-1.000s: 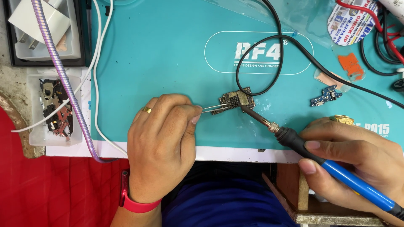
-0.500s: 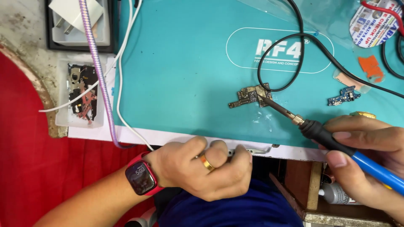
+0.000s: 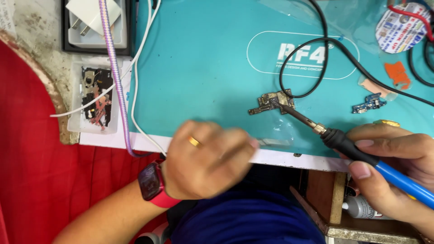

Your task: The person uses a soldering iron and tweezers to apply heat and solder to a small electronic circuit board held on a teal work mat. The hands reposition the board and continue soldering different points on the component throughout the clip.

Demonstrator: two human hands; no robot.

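A small gold-and-grey circuit board (image 3: 270,102) lies on the teal work mat (image 3: 203,68). My right hand (image 3: 400,165) grips a soldering iron (image 3: 346,143) with a black collar and blue handle, its tip touching the board's right side. My left hand (image 3: 205,158), blurred by motion, sits at the mat's front edge, left of and below the board. It wears a ring and a red watch, and holds thin metal tweezers (image 3: 273,143) whose tips point right, short of the board.
A small blue board (image 3: 368,105) and an orange scrap (image 3: 398,74) lie at the right. A black cable (image 3: 316,54) loops above the board. A clear tray of parts (image 3: 95,97), a white charger (image 3: 92,18) and a purple braided cable (image 3: 115,77) are at the left.
My left hand left the board with the tweezers, dropped below the mat's front edge, and has come back up onto that edge. The soldering iron stays on the board.
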